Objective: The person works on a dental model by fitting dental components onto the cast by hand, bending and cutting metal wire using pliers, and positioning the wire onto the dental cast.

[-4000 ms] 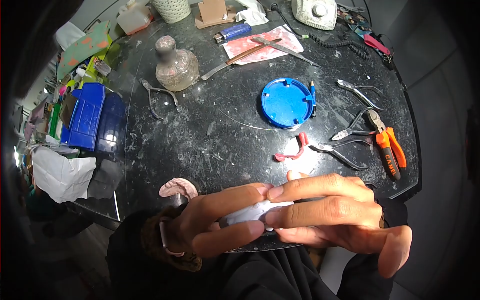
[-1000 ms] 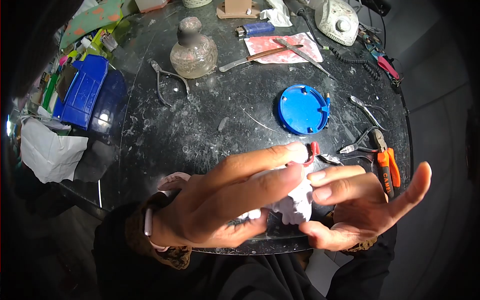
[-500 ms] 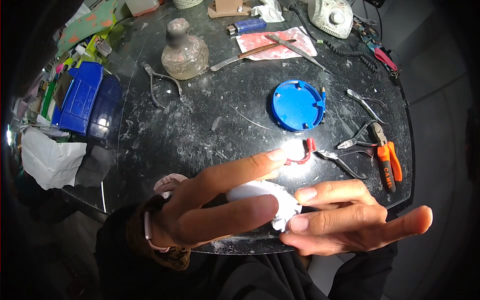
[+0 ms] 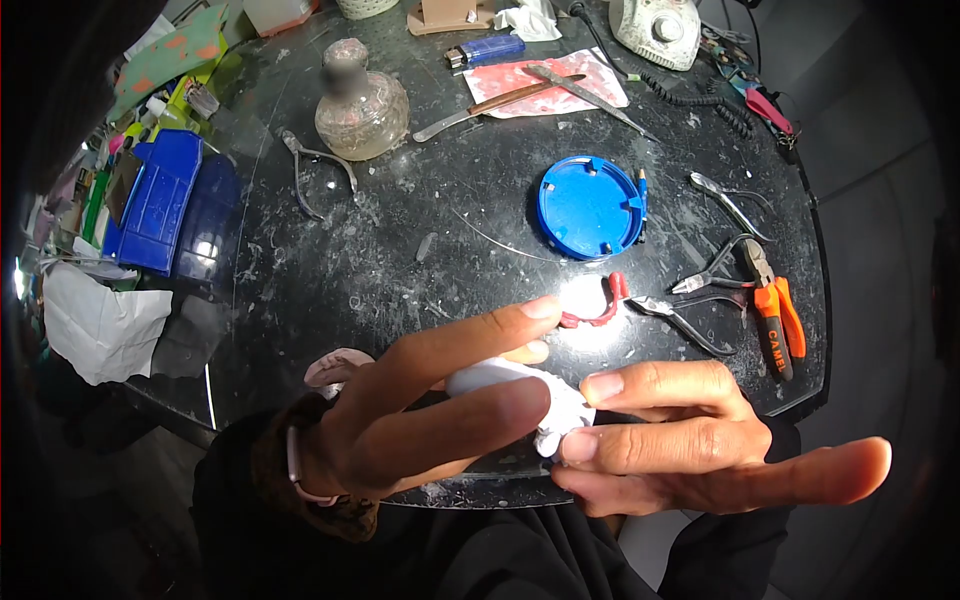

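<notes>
Your left hand (image 4: 385, 420) has a white lumpy piece (image 4: 568, 408) in its grip over the near part of the desk (image 4: 390, 260), and your right hand (image 4: 690, 430) has its grip on the same piece, fingertips against its right end; a red curved piece (image 4: 616, 288) lies just beyond your left forefinger, a pink curved piece (image 4: 333, 366) near your left wrist; farther out are a blue round tray (image 4: 588, 207), orange-handled pliers (image 4: 778, 325) and a glass bottle (image 4: 363, 122)

A workshop, judging by the scratched, spattered black bench (image 4: 330, 265), several pliers (image 4: 655, 309) and orange-handled cutters (image 4: 768, 304)
</notes>
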`<action>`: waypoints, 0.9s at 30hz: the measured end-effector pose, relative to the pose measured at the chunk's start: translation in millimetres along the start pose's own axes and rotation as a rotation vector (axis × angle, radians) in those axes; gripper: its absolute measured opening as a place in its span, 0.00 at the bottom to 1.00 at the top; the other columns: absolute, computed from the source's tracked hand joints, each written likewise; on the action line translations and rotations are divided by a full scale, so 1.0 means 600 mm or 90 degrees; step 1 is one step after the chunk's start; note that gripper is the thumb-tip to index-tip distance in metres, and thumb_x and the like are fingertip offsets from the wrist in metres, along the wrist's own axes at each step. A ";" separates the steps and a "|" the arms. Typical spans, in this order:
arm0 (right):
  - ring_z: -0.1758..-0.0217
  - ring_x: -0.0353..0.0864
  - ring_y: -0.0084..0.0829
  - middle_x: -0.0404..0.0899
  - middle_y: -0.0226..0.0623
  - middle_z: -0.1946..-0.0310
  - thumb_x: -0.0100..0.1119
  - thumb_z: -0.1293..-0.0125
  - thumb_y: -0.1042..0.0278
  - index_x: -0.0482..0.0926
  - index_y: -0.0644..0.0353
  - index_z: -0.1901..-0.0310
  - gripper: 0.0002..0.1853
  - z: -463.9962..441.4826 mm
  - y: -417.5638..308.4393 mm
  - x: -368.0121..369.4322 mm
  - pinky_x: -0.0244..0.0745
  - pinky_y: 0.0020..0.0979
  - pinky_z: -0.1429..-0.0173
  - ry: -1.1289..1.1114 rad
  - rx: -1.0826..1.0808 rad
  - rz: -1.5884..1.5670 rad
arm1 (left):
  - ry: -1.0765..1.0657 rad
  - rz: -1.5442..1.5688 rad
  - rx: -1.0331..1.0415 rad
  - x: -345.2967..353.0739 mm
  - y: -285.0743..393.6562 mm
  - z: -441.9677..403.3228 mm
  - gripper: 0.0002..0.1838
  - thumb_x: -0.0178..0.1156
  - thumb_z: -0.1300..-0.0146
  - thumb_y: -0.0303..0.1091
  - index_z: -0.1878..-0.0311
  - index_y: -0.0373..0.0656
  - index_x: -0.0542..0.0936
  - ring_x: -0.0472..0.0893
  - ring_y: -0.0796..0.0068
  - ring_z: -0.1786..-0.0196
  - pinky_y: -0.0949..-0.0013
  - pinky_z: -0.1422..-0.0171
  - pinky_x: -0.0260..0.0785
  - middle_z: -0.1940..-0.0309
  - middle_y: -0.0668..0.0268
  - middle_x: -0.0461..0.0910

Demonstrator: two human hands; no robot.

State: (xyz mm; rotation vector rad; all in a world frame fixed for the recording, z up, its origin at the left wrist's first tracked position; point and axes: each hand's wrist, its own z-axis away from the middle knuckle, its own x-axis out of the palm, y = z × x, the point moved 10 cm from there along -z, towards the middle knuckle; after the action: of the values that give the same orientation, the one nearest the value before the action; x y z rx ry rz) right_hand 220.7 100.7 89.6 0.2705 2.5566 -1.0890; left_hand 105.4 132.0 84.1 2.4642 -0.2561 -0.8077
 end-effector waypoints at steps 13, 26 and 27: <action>0.58 0.82 0.40 0.77 0.42 0.64 0.77 0.56 0.78 0.20 0.45 0.28 0.72 -0.006 -0.006 -0.008 0.81 0.35 0.52 -0.006 -0.030 -0.018 | 0.019 0.019 -0.004 0.001 -0.004 -0.005 0.41 0.72 0.50 0.25 0.36 0.43 0.57 0.84 0.53 0.56 0.63 0.56 0.82 0.45 0.31 0.66; 0.59 0.82 0.39 0.76 0.41 0.65 0.77 0.57 0.79 0.21 0.44 0.27 0.72 -0.024 -0.019 -0.021 0.81 0.35 0.53 -0.080 -0.049 -0.038 | 0.031 -0.023 -0.020 0.000 -0.003 -0.004 0.44 0.76 0.55 0.26 0.37 0.45 0.58 0.84 0.55 0.56 0.65 0.58 0.82 0.45 0.36 0.68; 0.59 0.82 0.39 0.76 0.41 0.65 0.78 0.57 0.79 0.21 0.44 0.27 0.72 -0.024 -0.019 -0.019 0.81 0.35 0.54 -0.088 -0.049 -0.037 | 0.029 -0.028 -0.020 0.000 -0.003 -0.004 0.45 0.76 0.55 0.25 0.37 0.45 0.58 0.84 0.56 0.57 0.65 0.58 0.82 0.45 0.36 0.68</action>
State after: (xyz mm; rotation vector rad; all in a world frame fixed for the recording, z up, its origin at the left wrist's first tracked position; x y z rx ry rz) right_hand 224.3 103.0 110.8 0.0973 2.4896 -0.9905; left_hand 107.2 134.7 84.9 2.4633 -0.1724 -0.7666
